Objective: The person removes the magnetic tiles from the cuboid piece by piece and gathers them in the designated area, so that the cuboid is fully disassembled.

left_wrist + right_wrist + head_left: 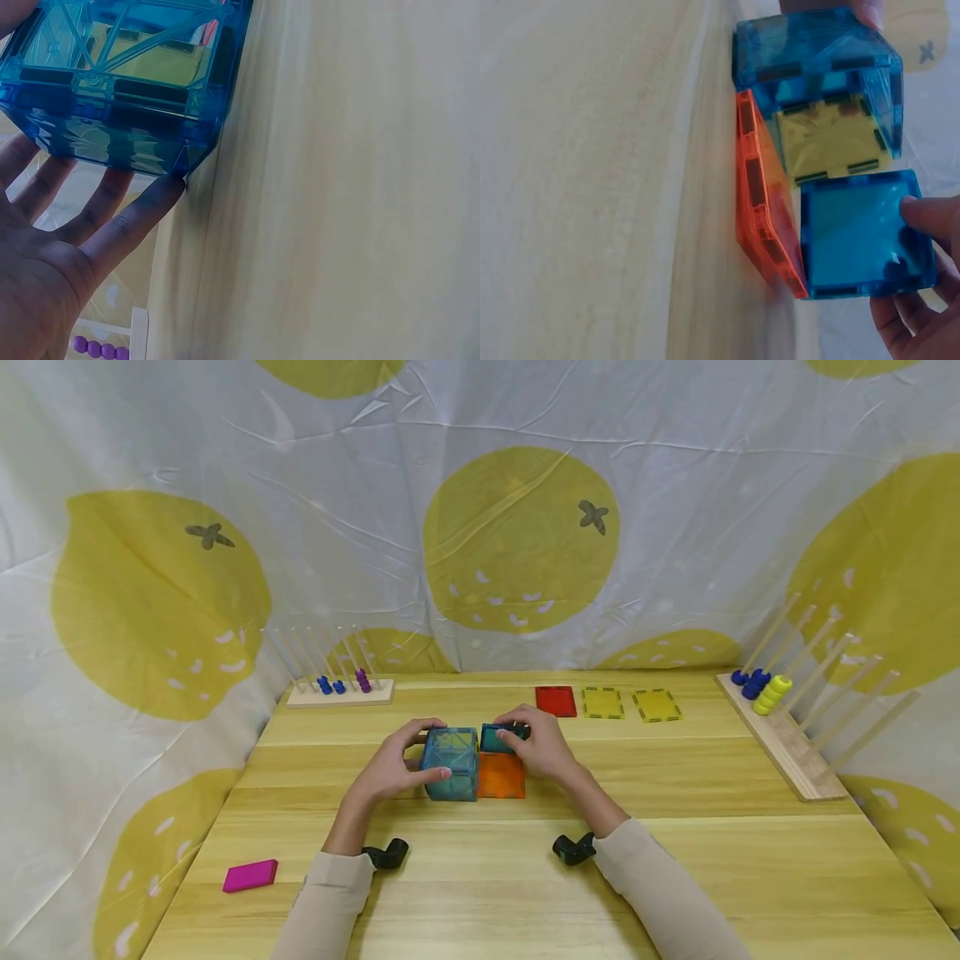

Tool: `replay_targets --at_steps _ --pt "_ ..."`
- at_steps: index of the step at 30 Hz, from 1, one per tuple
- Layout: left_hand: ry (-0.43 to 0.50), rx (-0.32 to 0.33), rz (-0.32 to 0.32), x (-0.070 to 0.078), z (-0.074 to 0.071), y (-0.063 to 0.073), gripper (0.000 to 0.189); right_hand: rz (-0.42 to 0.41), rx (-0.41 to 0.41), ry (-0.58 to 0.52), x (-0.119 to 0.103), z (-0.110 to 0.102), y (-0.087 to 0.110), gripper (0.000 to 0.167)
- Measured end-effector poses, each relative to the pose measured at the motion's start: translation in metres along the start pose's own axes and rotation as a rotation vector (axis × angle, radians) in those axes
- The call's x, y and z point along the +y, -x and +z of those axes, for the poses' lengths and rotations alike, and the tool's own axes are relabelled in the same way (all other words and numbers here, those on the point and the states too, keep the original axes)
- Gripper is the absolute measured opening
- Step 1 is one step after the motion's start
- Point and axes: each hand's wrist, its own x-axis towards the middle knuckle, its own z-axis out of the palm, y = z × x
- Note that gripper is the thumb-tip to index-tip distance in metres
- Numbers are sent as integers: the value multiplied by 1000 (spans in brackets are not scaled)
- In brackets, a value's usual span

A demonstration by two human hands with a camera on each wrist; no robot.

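Observation:
A translucent blue cube of magnetic tiles stands mid-table. My left hand grips it from the left, thumb at the front and fingers at the back. An orange magnetic tile lies low against the cube's right side. Behind it, my right hand pinches a blue magnetic tile between thumb and fingers. In the right wrist view that tile stands upright, one edge at the orange tile. A yellow tile shows between the cube and the held tile; how it is joined I cannot tell.
A red tile and two yellow tiles, one of them here, lie behind my right hand. Peg boards with beads stand at back left and right. A magenta block lies front left.

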Motion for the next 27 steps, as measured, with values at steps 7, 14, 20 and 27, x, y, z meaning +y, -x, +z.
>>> replay_targets --at_steps 7,14,20,27 --pt "-19 6 -8 0 -2 0 69 31 87 -31 0 -22 7 18" --pt "-1 -1 -13 -1 -6 1 68 121 117 -77 12 -46 18 20" --pt "0 11 -28 -4 -10 2 68 219 116 -190 24 -62 30 29" --pt "-15 13 -31 -4 -11 3 68 292 107 -252 42 -74 38 46"
